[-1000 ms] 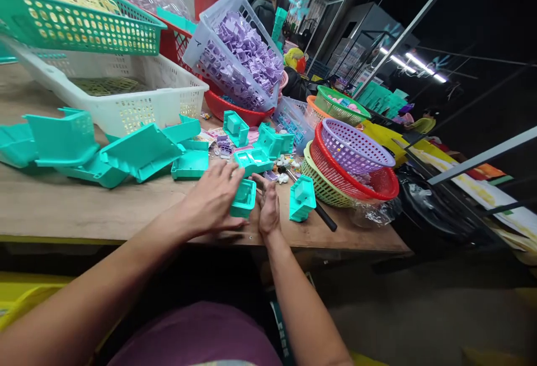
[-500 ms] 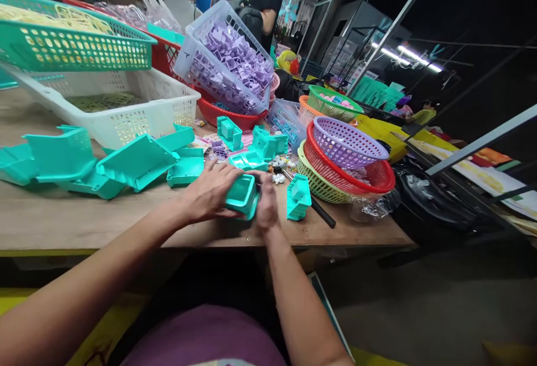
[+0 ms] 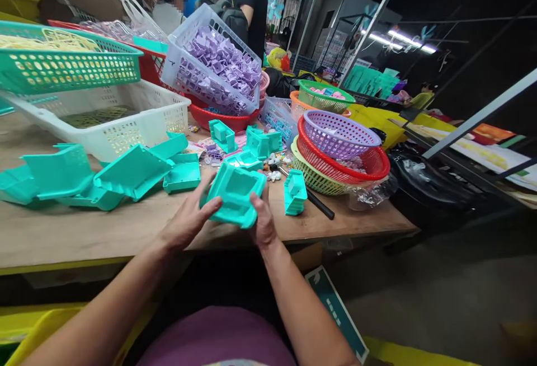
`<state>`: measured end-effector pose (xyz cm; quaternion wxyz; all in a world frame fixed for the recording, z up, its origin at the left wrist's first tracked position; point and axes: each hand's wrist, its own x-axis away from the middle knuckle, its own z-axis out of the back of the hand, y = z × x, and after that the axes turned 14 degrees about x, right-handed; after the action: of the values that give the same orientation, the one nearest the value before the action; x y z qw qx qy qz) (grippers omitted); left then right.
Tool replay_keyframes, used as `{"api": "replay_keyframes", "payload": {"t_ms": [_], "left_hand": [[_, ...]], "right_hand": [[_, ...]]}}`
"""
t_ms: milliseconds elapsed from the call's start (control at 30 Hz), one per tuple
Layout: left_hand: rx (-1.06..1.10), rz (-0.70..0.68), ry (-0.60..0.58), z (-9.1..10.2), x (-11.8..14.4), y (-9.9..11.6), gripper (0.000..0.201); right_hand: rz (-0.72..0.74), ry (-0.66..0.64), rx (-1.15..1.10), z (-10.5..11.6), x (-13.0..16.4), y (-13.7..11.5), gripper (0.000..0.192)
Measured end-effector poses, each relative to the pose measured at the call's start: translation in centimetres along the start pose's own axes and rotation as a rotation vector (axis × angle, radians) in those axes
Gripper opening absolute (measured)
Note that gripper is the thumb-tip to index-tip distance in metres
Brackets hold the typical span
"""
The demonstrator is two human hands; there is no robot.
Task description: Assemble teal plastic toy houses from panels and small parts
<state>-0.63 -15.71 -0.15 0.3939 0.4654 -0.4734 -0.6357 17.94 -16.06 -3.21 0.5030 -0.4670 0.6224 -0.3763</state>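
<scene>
Both of my hands hold one teal plastic box-shaped part (image 3: 235, 193) a little above the wooden table's (image 3: 84, 229) front edge, its hollow side turned toward me. My left hand (image 3: 188, 217) grips its left side with thumb on the rim. On the part's right side is my right hand (image 3: 263, 220). Another small teal part (image 3: 294, 191) stands upright on the table just right of my hands. Several more teal pieces (image 3: 247, 148) lie behind, among small white and lilac bits (image 3: 274, 167).
Large flat teal panels (image 3: 104, 173) lie at left. White (image 3: 126, 125) and teal (image 3: 62, 69) baskets stand behind them, plus a tilted crate of lilac parts (image 3: 218, 66). Stacked round baskets (image 3: 339, 150) sit right, a black rod (image 3: 319, 206) beside them. People stand at the far end.
My hands closed on the teal part, lifted it off the table and tilted its hollow side toward me. The view has shifted slightly downward.
</scene>
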Motion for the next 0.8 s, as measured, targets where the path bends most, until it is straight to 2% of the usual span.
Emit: {"api": "replay_keyframes", "payload": {"t_ms": [67, 133, 200, 267, 400, 500, 533, 567, 633, 733, 800], "left_hand": [[-0.053, 0.040, 0.045, -0.1, 0.0, 0.8, 0.077], [-0.209, 0.005, -0.047, 0.6, -0.1, 1.8, 0.074], [-0.375, -0.081, -0.181, 1.6, -0.3, 2.4, 0.073], [-0.422, -0.137, -0.198, 2.4, -0.4, 2.3, 0.072], [-0.303, -0.033, 0.045, 2.2, 0.1, 0.6, 0.076], [-0.160, 0.084, 0.159, 0.9, 0.5, -0.5, 0.076], [-0.128, 0.101, 0.188, 0.5, 0.5, -0.7, 0.075], [-0.100, 0.113, 0.218, 0.2, 0.4, -0.8, 0.074], [-0.061, 0.137, 0.277, 0.0, 0.0, -0.7, 0.074], [-0.069, 0.174, 0.320, 1.3, -0.5, -0.8, 0.074], [-0.121, 0.159, 0.335, 2.8, -0.5, -1.1, 0.071]], "right_hand": [[0.012, -0.022, 0.005, 0.0, 0.0, 0.1, 0.076], [0.020, -0.062, 0.091, -0.1, -0.3, -0.2, 0.080], [0.020, -0.105, 0.270, -0.5, -0.5, -0.6, 0.072], [0.016, -0.120, 0.447, -1.0, -0.6, -1.0, 0.061], [0.117, -0.131, 0.764, -0.8, -1.8, -1.6, 0.062], [0.291, 0.006, 1.086, 0.2, -5.0, -2.1, 0.051], [0.352, 0.016, 1.151, 0.3, -6.5, -2.2, 0.048], [0.402, -0.026, 1.194, 0.4, -8.0, -2.2, 0.046], [0.450, -0.223, 1.232, 0.1, -11.1, -2.0, 0.042], [0.341, -0.521, 1.281, -0.2, -14.0, -1.5, 0.038], [0.261, -0.597, 1.367, -0.1, -14.5, -1.5, 0.040]]}}
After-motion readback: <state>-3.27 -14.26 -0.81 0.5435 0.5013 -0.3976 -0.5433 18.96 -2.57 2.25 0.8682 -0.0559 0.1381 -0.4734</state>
